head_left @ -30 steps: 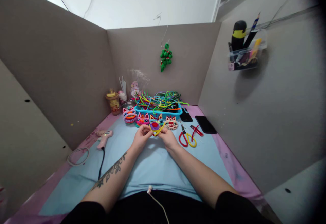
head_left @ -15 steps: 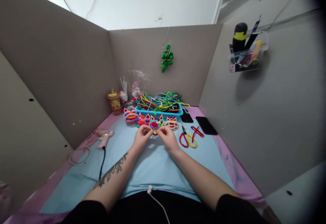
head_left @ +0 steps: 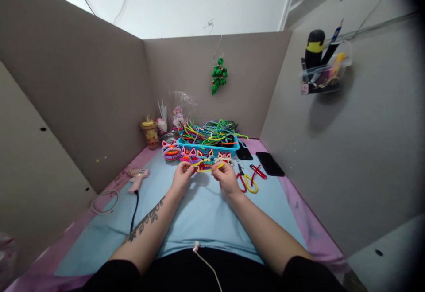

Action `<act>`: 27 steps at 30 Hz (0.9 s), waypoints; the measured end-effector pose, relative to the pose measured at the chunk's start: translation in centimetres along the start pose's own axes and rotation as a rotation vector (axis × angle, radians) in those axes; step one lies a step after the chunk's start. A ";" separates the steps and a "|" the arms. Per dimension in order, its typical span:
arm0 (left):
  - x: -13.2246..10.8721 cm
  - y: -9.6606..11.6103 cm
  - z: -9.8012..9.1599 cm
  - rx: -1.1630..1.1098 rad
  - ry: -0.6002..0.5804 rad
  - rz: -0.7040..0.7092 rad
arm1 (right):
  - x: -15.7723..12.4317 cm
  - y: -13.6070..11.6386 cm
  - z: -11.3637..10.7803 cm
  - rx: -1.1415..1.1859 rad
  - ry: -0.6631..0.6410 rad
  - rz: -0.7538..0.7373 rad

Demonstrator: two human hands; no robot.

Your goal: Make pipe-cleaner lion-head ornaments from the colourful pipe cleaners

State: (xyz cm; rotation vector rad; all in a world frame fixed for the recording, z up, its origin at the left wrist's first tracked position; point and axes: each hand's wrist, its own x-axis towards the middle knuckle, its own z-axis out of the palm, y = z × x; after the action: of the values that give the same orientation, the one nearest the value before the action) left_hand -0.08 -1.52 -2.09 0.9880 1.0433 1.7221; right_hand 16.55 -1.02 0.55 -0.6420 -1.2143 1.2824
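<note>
My left hand (head_left: 182, 177) and my right hand (head_left: 225, 177) are raised over the light blue mat (head_left: 199, 216), both pinched shut on a small pipe-cleaner piece (head_left: 203, 166) with a purple and red coil. A yellow pipe cleaner (head_left: 212, 169) runs between the two hands. Just behind them lies a row of finished pipe-cleaner faces (head_left: 192, 154), and behind those a blue basket (head_left: 207, 146) full of coloured pipe cleaners.
Red-and-yellow scissors (head_left: 247, 181) and a red clip (head_left: 257, 171) lie right of my right hand, two dark phones (head_left: 269, 163) beyond. A pink glue gun (head_left: 137, 177) with black cord lies left. Grey partition walls enclose the desk; a green ornament (head_left: 218, 75) hangs at back.
My hands have drawn apart and the yellow pipe cleaner is now stretched out between them. The purple and red coil has tipped flatter, away from the camera.
</note>
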 end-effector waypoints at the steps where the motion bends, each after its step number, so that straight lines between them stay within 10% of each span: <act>1: 0.2 0.0 -0.2 -0.052 0.021 -0.051 | 0.2 -0.3 -0.2 0.043 0.006 0.007; 9: 0.5 0.8 -0.9 -0.214 -0.009 -0.179 | 1.5 -1.7 -2.0 0.195 0.067 0.065; 17: 0.0 0.9 -0.4 -0.237 -0.049 -0.190 | 0.8 1.5 -1.1 -0.546 -0.206 -0.192; 27: -1.0 0.8 0.2 -0.154 -0.184 -0.244 | -0.3 2.0 -0.1 -0.679 -0.181 -0.428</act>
State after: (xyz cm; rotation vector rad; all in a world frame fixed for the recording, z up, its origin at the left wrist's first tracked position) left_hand 0.19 -2.60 -1.45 0.8649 0.8613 1.4596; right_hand 16.01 -0.83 -1.36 -0.6973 -1.8456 0.5615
